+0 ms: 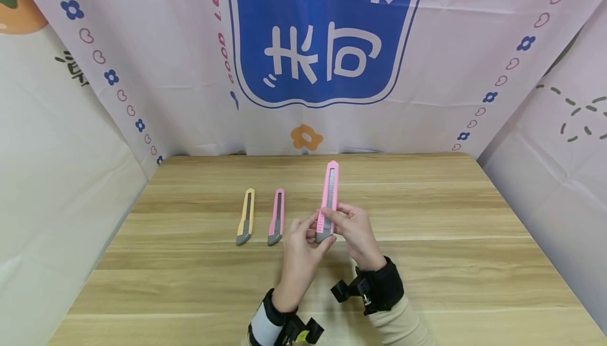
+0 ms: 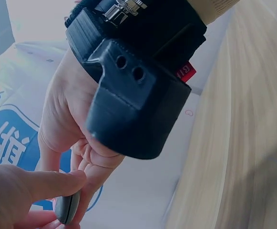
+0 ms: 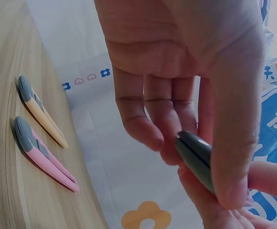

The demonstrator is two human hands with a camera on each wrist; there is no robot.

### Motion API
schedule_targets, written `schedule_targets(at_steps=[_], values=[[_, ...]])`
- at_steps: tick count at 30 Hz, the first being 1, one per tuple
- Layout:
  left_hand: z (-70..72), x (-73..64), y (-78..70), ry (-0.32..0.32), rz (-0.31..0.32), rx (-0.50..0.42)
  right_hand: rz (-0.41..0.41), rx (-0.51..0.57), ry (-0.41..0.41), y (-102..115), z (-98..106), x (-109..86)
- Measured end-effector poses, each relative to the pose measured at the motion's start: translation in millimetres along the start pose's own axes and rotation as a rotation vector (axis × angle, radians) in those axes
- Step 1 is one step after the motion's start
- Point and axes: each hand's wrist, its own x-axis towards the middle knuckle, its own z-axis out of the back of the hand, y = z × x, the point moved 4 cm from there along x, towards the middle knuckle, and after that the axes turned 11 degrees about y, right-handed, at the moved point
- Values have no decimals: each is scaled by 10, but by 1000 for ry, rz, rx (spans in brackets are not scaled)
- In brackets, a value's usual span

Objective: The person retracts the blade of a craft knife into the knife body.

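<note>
Above the table, both hands hold a pink utility knife (image 1: pixel 330 188) with a grey end cap, standing nearly upright with the cap down. The left hand (image 1: pixel 300 254) grips its lower part, thumb beside the cap. From the other side the right hand (image 1: pixel 358 230) pinches the handle, its thumb lying across the front. A metal blade shows inside the long slot. In the right wrist view, the grey cap (image 3: pixel 198 160) sits between thumb and fingers. To the left lie a second pink utility knife (image 1: pixel 277 217) and a yellow utility knife (image 1: pixel 246 217).
The wooden table (image 1: pixel 450 251) reaches back to a printed cloth backdrop (image 1: pixel 189 72). More cloth hangs at both sides. Each wrist wears a black strap with a small camera, the right camera (image 1: pixel 353 288) close to the left forearm.
</note>
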Motion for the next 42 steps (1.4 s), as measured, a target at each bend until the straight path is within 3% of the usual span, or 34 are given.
schedule_targets(at_steps=[15,20,25,33,37,42], values=[[24,23,37,45,-6,27,-40,-50,20,1,-1,1],[79,42,75,22,-14,61,-37,-34,33,15,-3,4],[214,90,142,-19,10,105,-28,-20,66,18,1,3],[490,151,289,-29,120,90,-29,-33,92,14,-13,-7],[619,171,375,-33,138,84,-23,-53,98,7,-19,-10],[783,200,512,-54,160,139,-24,-68,117,-6,-14,-11]])
